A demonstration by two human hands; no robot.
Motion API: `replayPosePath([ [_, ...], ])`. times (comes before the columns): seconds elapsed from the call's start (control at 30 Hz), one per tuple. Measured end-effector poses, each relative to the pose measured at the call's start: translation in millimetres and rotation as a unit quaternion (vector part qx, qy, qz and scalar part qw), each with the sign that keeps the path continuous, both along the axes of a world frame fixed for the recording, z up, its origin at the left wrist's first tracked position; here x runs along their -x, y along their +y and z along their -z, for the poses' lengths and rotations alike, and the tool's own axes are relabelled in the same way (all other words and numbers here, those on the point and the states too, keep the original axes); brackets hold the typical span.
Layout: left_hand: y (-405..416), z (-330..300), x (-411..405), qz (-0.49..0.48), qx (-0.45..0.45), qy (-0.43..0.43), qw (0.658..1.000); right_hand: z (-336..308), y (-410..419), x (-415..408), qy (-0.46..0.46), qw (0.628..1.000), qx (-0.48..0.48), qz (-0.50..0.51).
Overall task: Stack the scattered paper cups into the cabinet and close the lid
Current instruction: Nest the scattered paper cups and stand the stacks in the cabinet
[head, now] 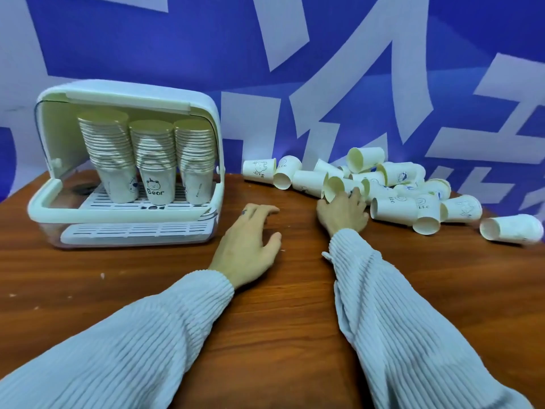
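A white cabinet (47,208) stands at the left of the table with its lid (132,94) swung up. Inside it, three tall stacks of paper cups (156,160) stand on a slotted tray. Several loose white paper cups (392,184) lie on their sides in a heap at the right. My right hand (343,212) reaches into the heap's near edge, fingers around a tilted cup (333,185); the grip is partly hidden. My left hand (250,240) rests flat on the table between cabinet and heap, fingers straight and holding nothing.
The brown wooden table (265,335) runs to a blue and white wall (265,54) right behind the cups. One cup (511,228) lies apart at the far right edge. Both of my forearms, in pale ribbed sleeves, cross the near part of the table.
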State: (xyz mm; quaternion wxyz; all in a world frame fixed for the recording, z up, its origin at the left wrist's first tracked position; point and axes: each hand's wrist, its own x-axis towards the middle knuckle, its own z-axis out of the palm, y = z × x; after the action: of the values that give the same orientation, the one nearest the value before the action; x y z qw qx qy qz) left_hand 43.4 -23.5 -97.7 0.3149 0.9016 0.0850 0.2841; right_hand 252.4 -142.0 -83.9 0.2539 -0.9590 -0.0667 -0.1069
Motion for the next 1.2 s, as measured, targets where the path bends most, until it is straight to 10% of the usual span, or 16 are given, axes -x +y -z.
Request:
replayPosePath([
  [0.3, -7.2, -3.6, 6.1, -0.011, -0.074, -0.038, 0.996, -21.4, -20.9, 50.4, -0.163, 0.919, -0.355, -0.052],
  [0.5, -8.8, -6.0, 7.0, -0.045, -0.135, -0.066, 0.988, -15.2, 3.6, 95.8, 0.059, 0.816, -0.437, -0.373],
  [0.63, -6.1, -3.0, 7.9, -0.062, -0.071, -0.053, 0.994, -13.4, 13.5, 75.0, -0.062, 0.879, -0.413, -0.231],
  [0.77, -8.6, -2.5, 5.8, -0.042, -0.055, -0.049, 0.996, -2.8, 13.0, 31.6, -0.066, 0.971, -0.176, -0.145],
  [1.03, -8.4, -3.3, 6.7, -0.019, -0.047, -0.069, 0.996, 3.0, 16.9, -9.5, 0.034, 0.979, -0.148, -0.138],
  [1.2, -12.2, -11.6, 14.9, -0.040, 0.000, -0.096, 0.995, -6.2, 6.1, 22.9, -0.094, 0.950, -0.287, -0.078],
])
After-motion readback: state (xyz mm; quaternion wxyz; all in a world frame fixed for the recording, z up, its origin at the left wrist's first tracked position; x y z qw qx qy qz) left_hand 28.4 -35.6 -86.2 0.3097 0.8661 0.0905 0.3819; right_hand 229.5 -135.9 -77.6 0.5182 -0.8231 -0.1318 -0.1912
